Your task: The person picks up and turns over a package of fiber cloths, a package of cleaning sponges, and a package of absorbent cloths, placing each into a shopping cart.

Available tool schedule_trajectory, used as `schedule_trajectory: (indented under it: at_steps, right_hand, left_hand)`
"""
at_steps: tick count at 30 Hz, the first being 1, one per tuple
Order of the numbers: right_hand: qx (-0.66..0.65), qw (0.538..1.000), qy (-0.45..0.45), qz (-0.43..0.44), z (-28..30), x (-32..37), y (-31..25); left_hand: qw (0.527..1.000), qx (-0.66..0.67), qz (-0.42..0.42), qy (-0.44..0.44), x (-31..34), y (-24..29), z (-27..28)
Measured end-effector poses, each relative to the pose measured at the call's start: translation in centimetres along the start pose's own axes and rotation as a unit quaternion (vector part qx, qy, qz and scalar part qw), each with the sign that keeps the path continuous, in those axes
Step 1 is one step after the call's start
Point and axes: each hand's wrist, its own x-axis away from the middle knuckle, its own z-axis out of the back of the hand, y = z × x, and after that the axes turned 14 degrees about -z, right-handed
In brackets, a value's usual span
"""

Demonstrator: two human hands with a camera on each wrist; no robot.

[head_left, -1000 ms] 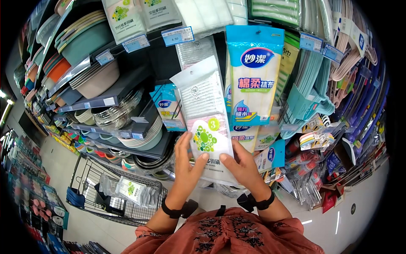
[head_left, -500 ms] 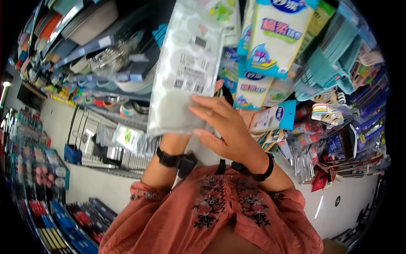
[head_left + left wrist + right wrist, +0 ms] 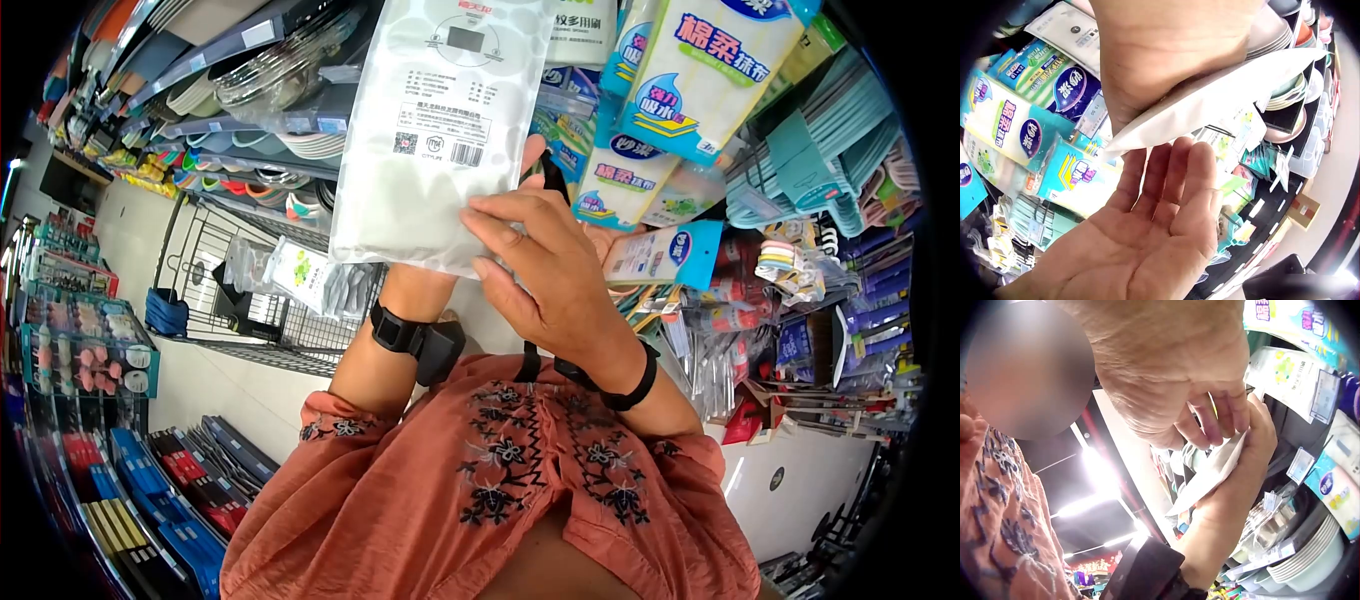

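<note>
In the head view, we are identifying dark shelving point(image 3: 225, 50) carrying stacked bowls point(image 3: 312, 146), which is standing forward and to the left of the right hand point(image 3: 545, 265). Farther left of the hand, we are noting a display rack point(image 3: 90, 350) of pink goods point(image 3: 98, 372) and, below it, a low display of blue and red stock point(image 3: 140, 455). A pale floor point(image 3: 235, 390) is extending to the left of the hand and to its lower right, where a bright streak point(image 3: 735, 475) is lying beside a dark round mark point(image 3: 777, 479). In the right wrist view, we are observing a dark ceiling point(image 3: 1054, 486) below and left of the hand; white light strips point(image 3: 1096, 472) are glowing across it.
</note>
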Motion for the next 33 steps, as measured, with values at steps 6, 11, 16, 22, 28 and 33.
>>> schedule_trajectory:
  at_steps: [6,11,16,22,28,33]
  right_hand:
    - [-0.005,1.000,0.002,-0.002,-0.24,-0.09,-0.10]
    - [-0.007,1.000,0.000,-0.004,-0.22,-0.19,-0.18]
    - [-0.005,1.000,-0.001,-0.005,-0.18,-0.19,-0.33]
    - [0.009,1.000,0.006,0.011,-0.18,-0.30,-0.42]
    - [0.007,1.000,0.008,0.013,-0.09,-0.13,-0.22]
    - [0.013,1.000,0.012,0.011,0.27,0.10,-0.19]
  left_hand:
    - [1.000,0.002,0.000,0.015,0.17,0.29,-0.09]
    - [1.000,-0.005,-0.003,0.015,0.14,0.34,-0.11]
    - [1.000,0.010,-0.005,0.018,0.19,0.28,-0.24]
    - [1.000,0.013,0.007,0.008,0.13,0.52,-0.37]
    - [1.000,0.005,0.011,-0.001,0.03,0.44,-0.25]
    - [1.000,0.007,0.012,-0.003,-0.05,0.00,-0.07]
